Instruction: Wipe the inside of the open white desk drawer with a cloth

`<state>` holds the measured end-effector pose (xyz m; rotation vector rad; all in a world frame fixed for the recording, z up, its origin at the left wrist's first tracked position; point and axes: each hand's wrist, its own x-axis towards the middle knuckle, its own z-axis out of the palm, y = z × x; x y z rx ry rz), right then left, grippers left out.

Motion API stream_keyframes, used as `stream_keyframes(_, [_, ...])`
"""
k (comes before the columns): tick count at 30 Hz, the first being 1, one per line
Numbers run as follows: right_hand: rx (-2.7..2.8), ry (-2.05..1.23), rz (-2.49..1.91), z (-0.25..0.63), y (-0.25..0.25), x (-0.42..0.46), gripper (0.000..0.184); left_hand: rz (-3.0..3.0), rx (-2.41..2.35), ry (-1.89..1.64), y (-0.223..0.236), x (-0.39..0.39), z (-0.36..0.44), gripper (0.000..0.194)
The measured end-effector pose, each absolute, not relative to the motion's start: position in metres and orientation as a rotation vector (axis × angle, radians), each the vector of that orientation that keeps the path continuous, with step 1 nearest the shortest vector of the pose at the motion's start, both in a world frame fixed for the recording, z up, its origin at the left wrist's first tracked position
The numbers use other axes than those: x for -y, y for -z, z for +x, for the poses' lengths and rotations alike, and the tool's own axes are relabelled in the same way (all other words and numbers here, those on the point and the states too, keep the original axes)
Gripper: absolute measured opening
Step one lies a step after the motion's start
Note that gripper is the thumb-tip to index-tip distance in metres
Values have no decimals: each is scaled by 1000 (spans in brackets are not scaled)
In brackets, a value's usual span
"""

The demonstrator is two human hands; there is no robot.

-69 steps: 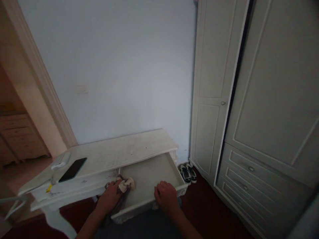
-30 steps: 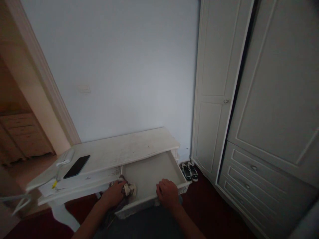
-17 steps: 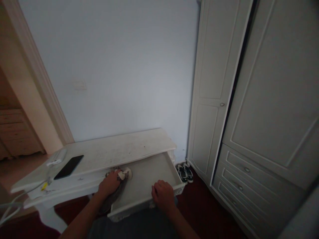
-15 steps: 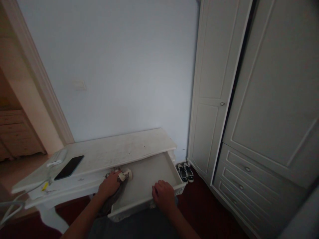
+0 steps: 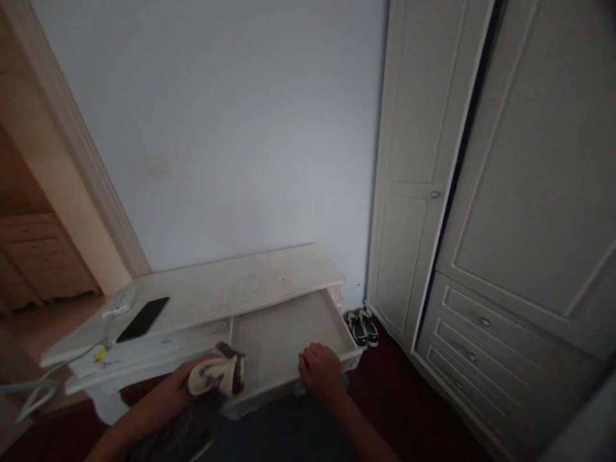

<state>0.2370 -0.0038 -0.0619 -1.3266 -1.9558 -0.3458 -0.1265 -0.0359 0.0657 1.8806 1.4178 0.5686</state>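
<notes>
My left hand [image 5: 185,378] is closed around a cloth [image 5: 216,375] with a cream and dark brown pattern. The bunched cloth is at the left side of the pulled-out drawer [image 5: 279,340], and its darker part hangs blurred below my forearm. My right hand [image 5: 321,373] rests at the drawer's front panel, fingers curled over the top edge. The drawer's pale inside bottom shows between my hands. It belongs to a white table [image 5: 269,273] against the wall.
On the table's left lie a dark phone [image 5: 143,319], a white power strip [image 5: 121,301] and a cable with a yellow tag [image 5: 99,354]. Dark sneakers [image 5: 362,327] stand on the red floor between table and wardrobe [image 5: 404,244]. A doorway opens at the left.
My left hand has drawn the cloth from over the drawer's left part leftward and toward me. My right hand stays on the drawer front. The view has shifted slightly.
</notes>
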Motion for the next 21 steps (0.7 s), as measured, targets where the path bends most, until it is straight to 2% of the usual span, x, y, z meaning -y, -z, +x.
stream_keyframes(3, [1953,351,-1333,237,61,4,18,2038,-1359,-593,-64,39,-102,51])
stream_keyframes(7, [1989,341,-1334,240,60,4,18,2227,-1439,-245,-52,44,-57,35])
stream_keyframes(14, [2156,249,-1275,261,55,4,18,2334,-1192,-303,-58,63,-43,39])
stream_keyframes(21, [2248,90,-1287,272,39,8,20,2595,-1409,172,-39,62,-19,37])
